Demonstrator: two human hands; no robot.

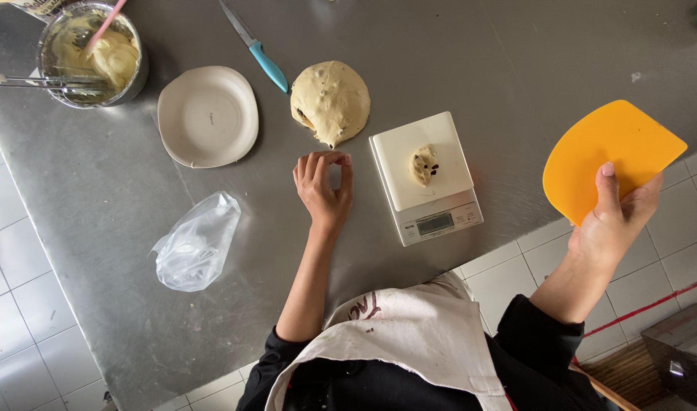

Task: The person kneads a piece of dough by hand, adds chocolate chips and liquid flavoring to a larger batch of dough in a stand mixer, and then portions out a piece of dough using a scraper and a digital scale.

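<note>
Pinching at a scrap of dough, the left hand (323, 186) hovered beside the scale (426, 177) bearing a small dough piece (424, 165), while the right hand (615, 217) gripped the scraper (607, 152) clear beyond the tabletop's (455, 53) edge.

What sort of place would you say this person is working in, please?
Probably a bakery or pastry kitchen: a steel worktable holds a mound of dough and a scale weighing a small piece, and the right hand holds an orange scraper.

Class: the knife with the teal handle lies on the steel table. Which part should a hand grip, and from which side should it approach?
Grip the knife by its teal handle, the end nearer the dough mound. Come from above; it lies flat, blade pointing away toward the table's far edge.
</note>
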